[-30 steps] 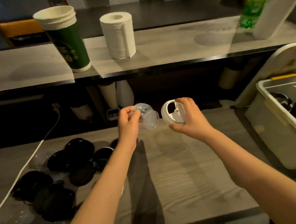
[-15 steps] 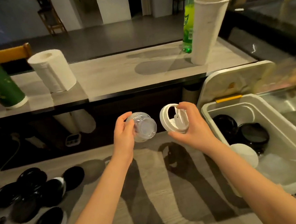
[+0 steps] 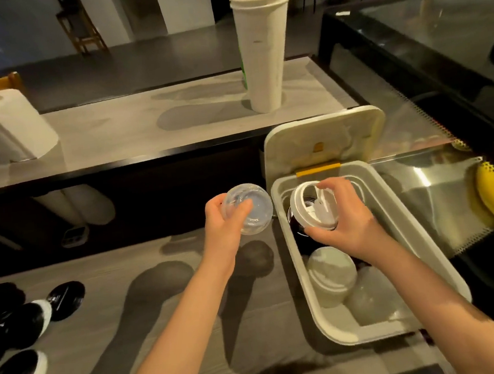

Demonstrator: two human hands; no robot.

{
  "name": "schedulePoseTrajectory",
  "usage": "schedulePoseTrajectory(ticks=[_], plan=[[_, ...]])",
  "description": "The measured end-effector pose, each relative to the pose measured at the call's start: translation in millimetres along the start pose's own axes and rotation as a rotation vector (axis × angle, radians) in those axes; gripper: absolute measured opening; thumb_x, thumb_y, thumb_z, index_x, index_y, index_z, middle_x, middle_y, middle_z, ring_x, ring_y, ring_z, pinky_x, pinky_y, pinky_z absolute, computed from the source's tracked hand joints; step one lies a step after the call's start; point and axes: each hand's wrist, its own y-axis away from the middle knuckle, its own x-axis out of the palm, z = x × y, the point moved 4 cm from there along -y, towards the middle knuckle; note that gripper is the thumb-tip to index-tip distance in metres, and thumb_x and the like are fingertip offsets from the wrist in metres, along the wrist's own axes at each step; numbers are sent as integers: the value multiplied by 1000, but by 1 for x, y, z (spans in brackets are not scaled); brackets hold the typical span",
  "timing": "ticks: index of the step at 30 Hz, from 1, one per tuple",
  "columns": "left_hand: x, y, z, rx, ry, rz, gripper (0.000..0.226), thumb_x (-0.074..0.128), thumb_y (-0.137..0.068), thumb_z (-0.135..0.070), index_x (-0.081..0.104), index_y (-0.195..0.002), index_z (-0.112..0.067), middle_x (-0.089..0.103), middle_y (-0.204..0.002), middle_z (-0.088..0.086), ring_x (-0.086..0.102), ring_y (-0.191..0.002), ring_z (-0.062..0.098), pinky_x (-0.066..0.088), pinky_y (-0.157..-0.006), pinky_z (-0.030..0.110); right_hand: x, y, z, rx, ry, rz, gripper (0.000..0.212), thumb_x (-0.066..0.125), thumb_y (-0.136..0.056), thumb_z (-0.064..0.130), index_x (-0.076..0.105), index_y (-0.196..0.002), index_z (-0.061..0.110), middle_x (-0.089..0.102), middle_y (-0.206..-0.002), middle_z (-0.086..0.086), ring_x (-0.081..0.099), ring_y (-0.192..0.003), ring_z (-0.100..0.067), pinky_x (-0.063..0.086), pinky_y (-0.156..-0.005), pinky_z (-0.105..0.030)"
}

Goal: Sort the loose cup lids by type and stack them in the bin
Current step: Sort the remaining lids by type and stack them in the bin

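- Left hand [image 3: 224, 231] clamped on clear domed lid [image 3: 250, 213], outside bin [image 3: 359, 334], just beside its rim.
- Right hand [image 3: 346, 225] pinching white lid [image 3: 314, 207] over bin, above black lids [image 3: 300, 236], possibly stacked; too dark to confirm.
- Risk of mis-sort if released here: white stack [image 3: 331, 275] nearer, not below.
- Risk of toppling stacks through careless drop.

The scene is dim, with warm light from above and from the right. The arms throw broad, soft shadows on the surface [image 3: 104, 351], and the paper cup stack [image 3: 262, 49] throws two to its left. The metal sheet [image 3: 430, 187] at right shows glare. The black lids [image 3: 21, 326] at the surface's left edge look stretched; everything is slightly soft.
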Motion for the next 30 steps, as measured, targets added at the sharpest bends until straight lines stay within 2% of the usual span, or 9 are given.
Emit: schedulePoseTrajectory(ticks=[3, 6, 10, 13, 15, 17, 22, 27, 30], plan=[[20, 2, 2, 32, -38, 39, 69, 70, -65, -54, 55, -115, -10, 60, -114, 14, 61, -104, 25, 50, -82, 31, -6, 19, -18, 50, 62, 98, 63, 78, -64, 38, 39, -114, 31, 37, -115, 14, 44, -109, -8, 39, -90, -26], [32, 6, 4, 11, 33, 25, 41, 64, -67, -44, 55, -102, -25, 59, -107, 2, 59, -95, 13, 45, -77, 24, -3, 36, -29, 89, 291, 294, 60, 75, -67, 41, 43, -115, 25, 37, -119, 9, 45, -107, -12, 38, -84, -27], [39, 11, 9, 9, 26, 20, 55, 62, -68, -45, 56, -115, -16, 60, -107, 1, 57, -95, 13, 43, -76, 24, 14, 45, -33, 39, 506, 467, 58, 70, -69, 46, 42, -114, 22, 35, -122, 4, 47, -105, -18, 39, -80, -29], [38, 15, 11, 10, 18, 11, 51, 63, -71, -45, 57, -113, -17, 62, -105, 1, 58, -95, 14, 44, -78, 25, 31, 45, -35, -21, 659, 563, 58, 69, -71, 47, 45, -116, 20, 40, -120, 0, 50, -106, -23, 39, -88, -33], [37, 16, 12, 17, 9, 1, 39, 66, -79, -41, 59, -110, -19, 62, -105, 1, 59, -96, 15, 45, -79, 26, 36, 45, -38, -20, 709, 584, 59, 69, -71, 47, 46, -118, 21, 42, -121, -1, 49, -108, -22, 36, -96, -35], [35, 17, 14, 15, -5, -11, 29, 63, -87, -32, 59, -111, -17, 62, -104, 2, 58, -96, 16, 44, -81, 28, 36, 46, -38, -14, 743, 577, 59, 70, -72, 48, 47, -120, 22, 42, -122, 0, 47, -111, -22, 35, -96, -36], [37, 22, 14, -10, -27, -31, 31, 59, -89, -31, 60, -113, -11, 62, -100, -1, 58, -93, 14, 45, -77, 24, 37, 48, -32, -74, 828, 544, 64, 71, -73, 47, 44, -125, 21, 41, -125, 0, 43, -115, -23, 35, -92, -37], [42, 26, 11, -6, -61, -32, 31, 57, -91, -32, 60, -114, -13, 61, -102, -1, 56, -94, 12, 42, -72, 20, 37, 47, -37, -67, 759, 523, 74, 76, -66, 51, 41, -122, 16, 44, -124, -1, 50, -105, -22, 42, -87, -34], [42, 27, 9, -26, -77, -17, 28, 55, -92, -33, 60, -112, -14, 61, -103, -1, 56, -93, 10, 41, -70, 19, 34, 50, -38, -54, 737, 540, 78, 73, -69, 56, 39, -128, 18, 44, -128, -1, 51, -111, -23, 36, -100, -37]])
